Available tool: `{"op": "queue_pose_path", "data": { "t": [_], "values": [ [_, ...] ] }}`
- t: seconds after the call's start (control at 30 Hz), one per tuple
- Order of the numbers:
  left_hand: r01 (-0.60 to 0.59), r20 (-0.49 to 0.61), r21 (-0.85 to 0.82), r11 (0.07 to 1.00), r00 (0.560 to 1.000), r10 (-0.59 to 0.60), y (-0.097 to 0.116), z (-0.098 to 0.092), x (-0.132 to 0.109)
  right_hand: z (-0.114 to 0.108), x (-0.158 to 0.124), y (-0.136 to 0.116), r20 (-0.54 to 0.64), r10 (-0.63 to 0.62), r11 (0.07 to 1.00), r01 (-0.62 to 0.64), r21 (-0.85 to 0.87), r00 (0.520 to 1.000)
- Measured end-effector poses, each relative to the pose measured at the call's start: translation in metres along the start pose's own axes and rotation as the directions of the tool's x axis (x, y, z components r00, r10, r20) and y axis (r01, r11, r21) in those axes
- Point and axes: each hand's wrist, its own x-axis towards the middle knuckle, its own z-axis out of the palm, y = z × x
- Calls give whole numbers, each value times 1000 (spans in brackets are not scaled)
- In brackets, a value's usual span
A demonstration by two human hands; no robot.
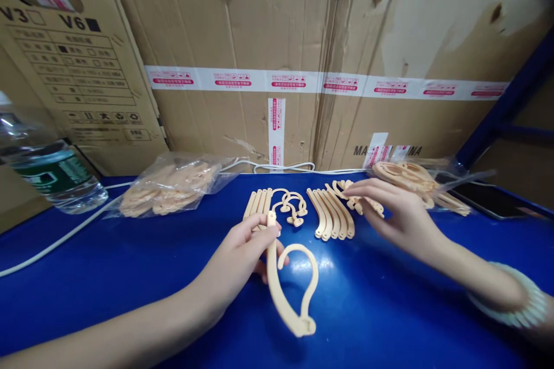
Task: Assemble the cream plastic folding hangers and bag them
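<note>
My left hand (249,248) is closed around the upper end of a beige curved hanger arm (277,288). A question-mark-shaped hook (315,271) is joined to that arm at its lower end. My right hand (389,207) is over a small pile of beige pieces (355,203), its fingers stretched out and the thumb apart. Whether its fingertips touch a piece I cannot make out. Between the hands lies a row of curved hanger arms (331,216). Several loose hooks (294,204) and another row of arms (258,202) lie behind my left hand.
Clear plastic bags of beige parts lie at the left (173,184) and right (409,179). A water bottle (52,167) stands far left beside a white cable (56,248). A phone (489,199) lies far right. Cardboard boxes (242,132) back the blue table (367,311).
</note>
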Motion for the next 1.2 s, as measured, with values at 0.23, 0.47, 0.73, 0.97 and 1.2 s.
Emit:
{"op": "queue_pose_path", "data": {
  "t": [0.23, 0.47, 0.73, 0.97, 1.2],
  "values": [
    [-133, 40, 24, 991, 991, 132, 2, 3, -8, 12, -13, -82, 187, -456, 889, 453, 60, 870],
    [-387, -80, 212, 897, 908, 411, -6, -3, -6, 24, -18, -71, 149, -390, 920, 391, 25, 909],
    [-788, 633, 597, -152, 347, 692, -13, 1, -20, 19, -19, -82, 105, -356, 935, 354, 36, 929],
    [-757, 719, 608, -241, 395, 573, -17, 5, -18, 20, -24, -87, 110, -344, 939, 342, 34, 933],
    [-764, 780, 582, -281, 426, 457, -12, 4, -23, 16, -23, -89, 204, -246, 958, 205, 201, 947]
  ]
}}
